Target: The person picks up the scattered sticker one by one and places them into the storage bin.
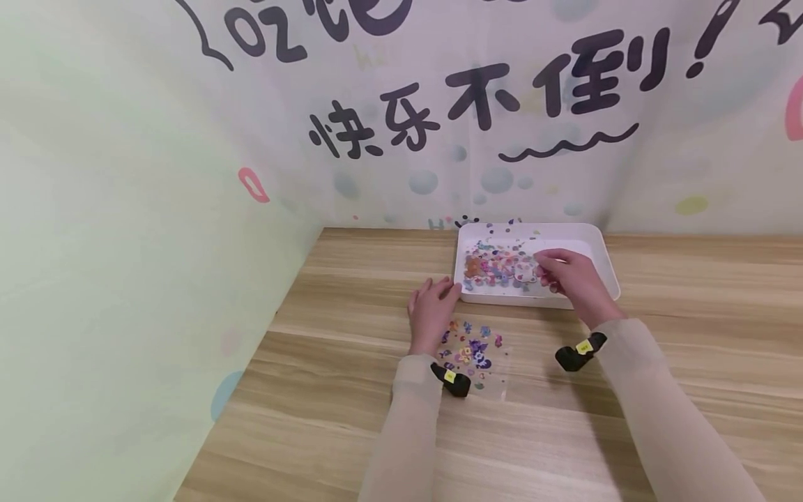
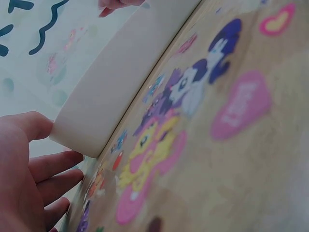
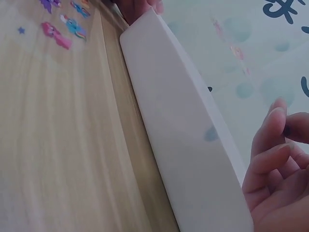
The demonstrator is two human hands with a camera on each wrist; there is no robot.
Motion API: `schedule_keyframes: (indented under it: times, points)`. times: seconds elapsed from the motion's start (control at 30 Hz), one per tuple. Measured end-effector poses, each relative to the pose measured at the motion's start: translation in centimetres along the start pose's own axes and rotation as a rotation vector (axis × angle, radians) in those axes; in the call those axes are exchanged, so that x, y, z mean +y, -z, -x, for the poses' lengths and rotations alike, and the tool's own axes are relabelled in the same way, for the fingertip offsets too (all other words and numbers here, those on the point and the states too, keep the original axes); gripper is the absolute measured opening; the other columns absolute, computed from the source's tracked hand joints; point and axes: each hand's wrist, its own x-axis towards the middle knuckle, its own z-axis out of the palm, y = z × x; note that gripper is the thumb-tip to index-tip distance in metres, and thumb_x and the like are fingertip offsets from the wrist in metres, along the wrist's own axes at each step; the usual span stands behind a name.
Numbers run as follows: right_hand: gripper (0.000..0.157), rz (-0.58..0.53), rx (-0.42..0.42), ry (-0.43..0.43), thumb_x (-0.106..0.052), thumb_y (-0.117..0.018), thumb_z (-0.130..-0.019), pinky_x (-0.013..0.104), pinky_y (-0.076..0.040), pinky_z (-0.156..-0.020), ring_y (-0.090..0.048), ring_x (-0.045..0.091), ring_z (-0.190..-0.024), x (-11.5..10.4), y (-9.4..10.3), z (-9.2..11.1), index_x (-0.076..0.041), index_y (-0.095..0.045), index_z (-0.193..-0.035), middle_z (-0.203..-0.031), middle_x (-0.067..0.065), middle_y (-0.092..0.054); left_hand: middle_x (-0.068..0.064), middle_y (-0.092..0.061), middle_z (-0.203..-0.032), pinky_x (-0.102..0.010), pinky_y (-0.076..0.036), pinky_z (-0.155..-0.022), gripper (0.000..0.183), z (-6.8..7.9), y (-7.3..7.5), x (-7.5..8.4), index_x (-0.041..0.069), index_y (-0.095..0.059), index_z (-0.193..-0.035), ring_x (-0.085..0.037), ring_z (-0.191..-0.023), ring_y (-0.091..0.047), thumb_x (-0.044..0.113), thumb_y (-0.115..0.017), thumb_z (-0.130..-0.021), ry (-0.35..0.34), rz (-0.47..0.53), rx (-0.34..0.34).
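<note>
My left hand (image 1: pixel 431 310) lies by the near left corner of a white tray (image 1: pixel 530 302), its thumb touching the corner and the other fingers extended, as the left wrist view also shows. Over the right part of the tray, my right hand (image 1: pixel 574 279) has thumb and forefinger together, with the other fingers curled. A small dark sticker (image 3: pixel 287 131) shows at that pinch in the right wrist view. Inside the tray, many colourful stickers (image 1: pixel 492 268) lie crowded together. A clear sheet (image 1: pixel 498 380) with purple, yellow and pink pony stickers (image 2: pixel 149 150) lies on the table beside my left wrist.
The wood-grain table (image 1: pixel 351 335) meets a printed wall covering (image 1: pixel 401 188) right behind the tray. A pale green covering (image 1: pixel 125 244) stands along the left edge. Black wrist cameras (image 1: pixel 580 352) jut from the inner side of both sleeves, low over the table.
</note>
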Motion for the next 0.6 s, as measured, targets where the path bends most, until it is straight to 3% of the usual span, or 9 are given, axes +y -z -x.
schedule_keyframes:
  times: [0.37,0.6]
  points:
    - [0.054,0.031,0.015,-0.008,-0.042,-0.050,-0.088,0.027,-0.047,-0.069,-0.052,0.015,-0.075,0.4,-0.3,-1.1,-0.003,-0.046,-0.125,-0.092,0.007,-0.057,0.009,-0.052,-0.124,-0.041,-0.002,-0.106,0.039,0.0,-0.1,0.1,0.024,-0.062,-0.111,-0.016,-0.128,-0.028,0.050,-0.047,-0.086,-0.002,0.007,-0.002]
    - [0.052,0.045,0.021,-0.018,-0.043,-0.051,-0.087,0.026,-0.046,-0.069,-0.053,0.018,-0.078,0.8,-0.3,-1.4,-0.006,-0.048,-0.124,-0.101,0.013,-0.057,0.009,-0.052,-0.124,-0.042,-0.003,-0.106,0.038,0.0,-0.1,0.1,0.024,-0.062,-0.111,-0.017,-0.128,-0.029,0.049,-0.047,-0.087,-0.005,-0.010,0.008]
